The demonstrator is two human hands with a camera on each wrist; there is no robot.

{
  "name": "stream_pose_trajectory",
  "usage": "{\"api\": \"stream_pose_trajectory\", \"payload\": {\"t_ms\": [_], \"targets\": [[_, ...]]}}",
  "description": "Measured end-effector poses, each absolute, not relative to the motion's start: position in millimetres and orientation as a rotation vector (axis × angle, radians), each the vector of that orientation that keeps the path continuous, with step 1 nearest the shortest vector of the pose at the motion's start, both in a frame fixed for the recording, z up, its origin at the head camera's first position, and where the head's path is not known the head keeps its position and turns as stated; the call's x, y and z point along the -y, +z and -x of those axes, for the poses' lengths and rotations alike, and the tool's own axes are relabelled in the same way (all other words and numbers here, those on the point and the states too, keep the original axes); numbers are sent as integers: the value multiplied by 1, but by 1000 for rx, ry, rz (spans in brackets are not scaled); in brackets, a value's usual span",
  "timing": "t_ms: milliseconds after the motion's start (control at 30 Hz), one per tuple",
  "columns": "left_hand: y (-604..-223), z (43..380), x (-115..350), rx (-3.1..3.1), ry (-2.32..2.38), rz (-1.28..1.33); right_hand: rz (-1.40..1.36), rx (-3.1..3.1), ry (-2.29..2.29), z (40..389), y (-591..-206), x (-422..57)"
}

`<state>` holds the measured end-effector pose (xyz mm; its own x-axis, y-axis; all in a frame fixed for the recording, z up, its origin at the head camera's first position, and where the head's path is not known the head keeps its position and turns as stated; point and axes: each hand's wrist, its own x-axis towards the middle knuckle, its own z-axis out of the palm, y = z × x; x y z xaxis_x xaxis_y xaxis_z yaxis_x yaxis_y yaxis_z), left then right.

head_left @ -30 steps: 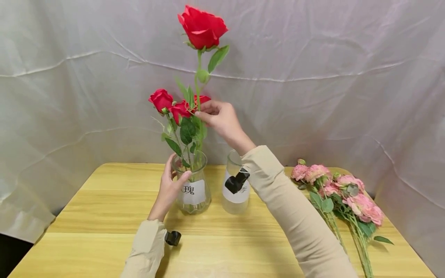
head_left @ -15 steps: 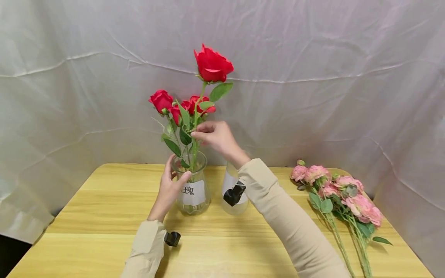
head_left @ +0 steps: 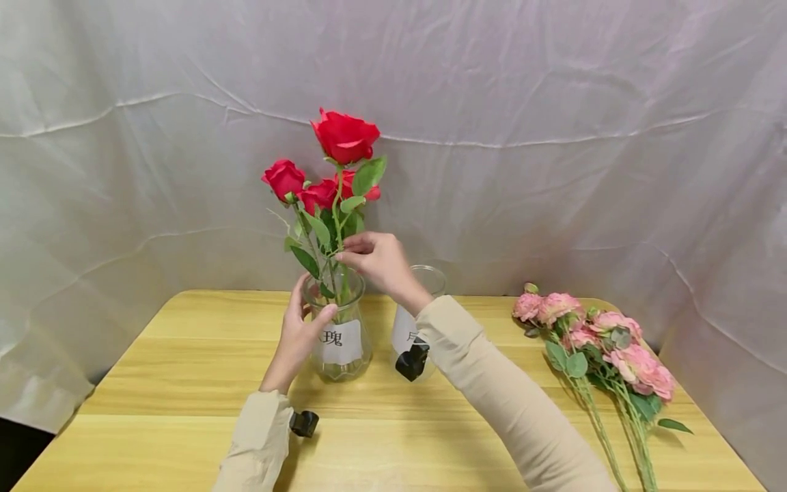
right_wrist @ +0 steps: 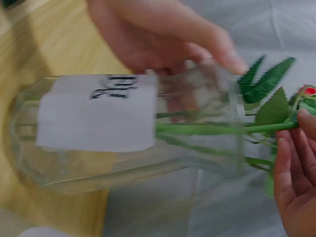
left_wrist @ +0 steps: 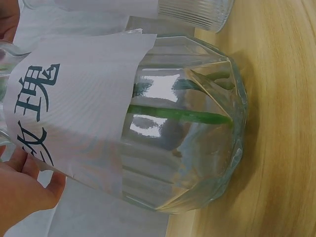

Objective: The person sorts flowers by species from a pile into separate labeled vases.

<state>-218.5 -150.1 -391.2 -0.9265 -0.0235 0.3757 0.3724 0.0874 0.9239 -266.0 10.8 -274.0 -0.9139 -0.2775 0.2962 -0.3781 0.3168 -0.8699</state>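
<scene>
Grey cloth point(head_left: 492, 198) backs the wood-grain surface point(head_left: 381, 444). One red rose point(head_left: 347, 138), stem pinched in the right hand point(head_left: 384, 265), stands inside the labelled glass vase point(head_left: 341, 370) gripped by the left hand point(head_left: 300, 342); insertion appears nearly complete. Three other roses point(head_left: 284, 179) are placed. Beyond the second vase point(head_left: 403, 324), pink flowers point(head_left: 639, 365) lie unplaced.

The tallest red rose point(head_left: 346, 138) stands nearly upright, its open bloom above the others, its leafy green stem pinched in the right-hand grip point(head_left: 382, 263) and running down into a clear glass vase point(head_left: 350, 313). Other red roses point(head_left: 284, 179) stand in that vase. It sits upright on the counter point(head_left: 184, 383), a white label point(left_wrist: 84, 98) with black Chinese characters on its side, the left-hand grip point(head_left: 304, 331) around its upper part.
</scene>
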Motion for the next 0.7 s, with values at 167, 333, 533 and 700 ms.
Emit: {"api": "stream_pose_trajectory", "payload": {"t_ms": [167,333,533,700], "targets": [[-389,216,150,2090,-1921,338,-652,2460,1714,262,-283,-9],[-389,216,149,2115,-1916,317,-681,2515,1546,257,-288,-6],[-390,216,149,2080,-1904,367,-649,2575,1445,250,-289,-2],[-390,217,149,2090,-1907,360,-600,2594,1406,249,-289,-2]]}}
